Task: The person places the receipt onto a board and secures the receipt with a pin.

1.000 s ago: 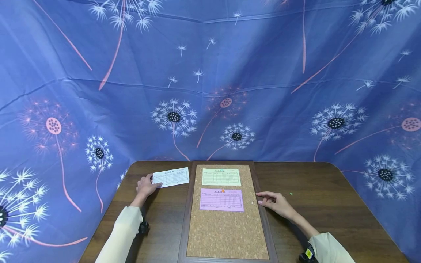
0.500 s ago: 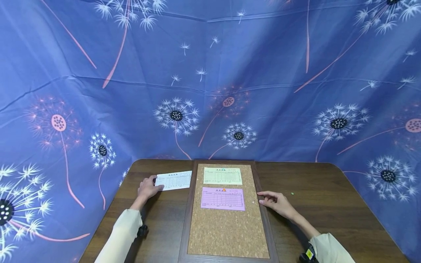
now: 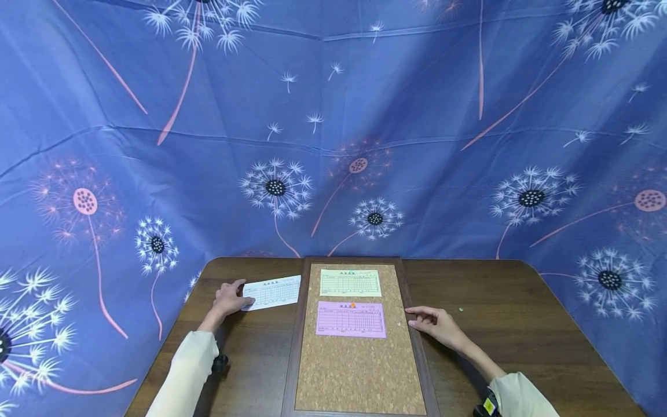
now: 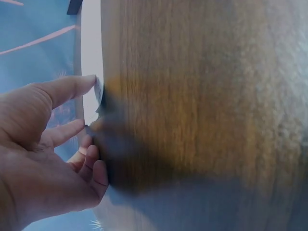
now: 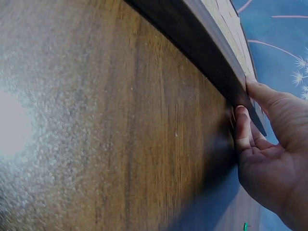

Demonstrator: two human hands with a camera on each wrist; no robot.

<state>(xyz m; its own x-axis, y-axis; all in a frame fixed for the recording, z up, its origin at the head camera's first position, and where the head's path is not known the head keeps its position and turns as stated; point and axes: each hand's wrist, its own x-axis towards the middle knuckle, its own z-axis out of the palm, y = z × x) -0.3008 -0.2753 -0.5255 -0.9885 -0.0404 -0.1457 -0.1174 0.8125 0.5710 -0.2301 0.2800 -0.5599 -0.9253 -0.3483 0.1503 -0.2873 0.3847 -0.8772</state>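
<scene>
In the head view a white printed form slip (image 3: pixel 272 292) lies on the table, left of a framed cork board (image 3: pixel 359 370). My left hand (image 3: pixel 227 299) is at its left end, the thumb touching its lower part and the index finger spread toward the upper corner. The left wrist view shows that hand's fingers (image 4: pixel 65 90) spread at the slip's end. My right hand (image 3: pixel 439 325) holds the right side of the board's dark frame, with thumb and fingers (image 5: pixel 242 126) against its edge. A green slip (image 3: pixel 350 283) and a purple slip (image 3: pixel 351 319) lie on the cork.
An orange pin (image 3: pixel 352 305) sits at the top of the purple slip, and a small teal one at the top of the green slip. A tiny green object (image 3: pixel 461 309) lies on the brown table (image 3: pixel 526 341). A blue dandelion-print cloth (image 3: pixel 443 174) hangs behind.
The white slip has moved slightly nearer to me along with my left hand. My right hand stays at the board's frame, and the green and purple slips keep their places.
</scene>
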